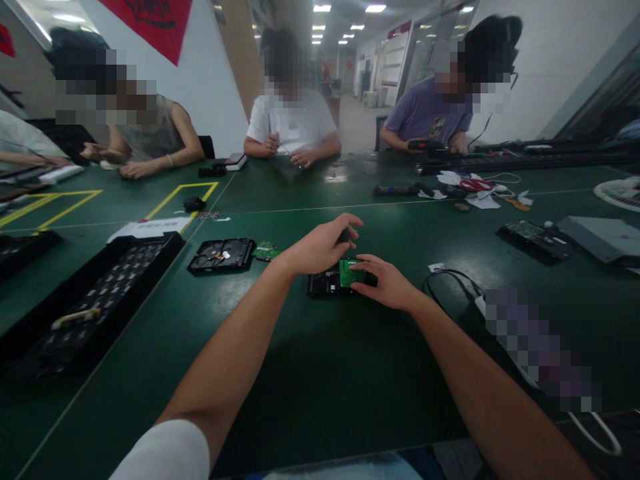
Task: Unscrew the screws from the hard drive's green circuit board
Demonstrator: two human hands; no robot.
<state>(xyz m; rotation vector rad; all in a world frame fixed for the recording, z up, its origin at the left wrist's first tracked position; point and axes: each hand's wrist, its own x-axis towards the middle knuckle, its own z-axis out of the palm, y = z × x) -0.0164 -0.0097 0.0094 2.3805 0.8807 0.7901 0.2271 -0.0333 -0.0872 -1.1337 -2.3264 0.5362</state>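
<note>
In the middle of the green table lies a black hard drive (pixel 320 285), with a green circuit board (pixel 346 273) on its right part. My right hand (pixel 384 283) reaches over that board from the right, thumb at the near side and fingers at the far side, gripping it. Above the drive's far left part hovers my left hand (pixel 323 245); its fingers are bent and apart, and no held thing shows. The left thumb is mostly hidden. Left of the hands lies another hard drive (pixel 221 255), and beside it a loose green circuit board (pixel 265 251).
A long black tray (pixel 145 267) stands at the left. To the right are another drive with a green board (pixel 533 237), a grey metal piece (pixel 600 237) and a white power strip (pixel 510 347) with cables. Several people work across the table near red-handled scissors (pixel 477 185).
</note>
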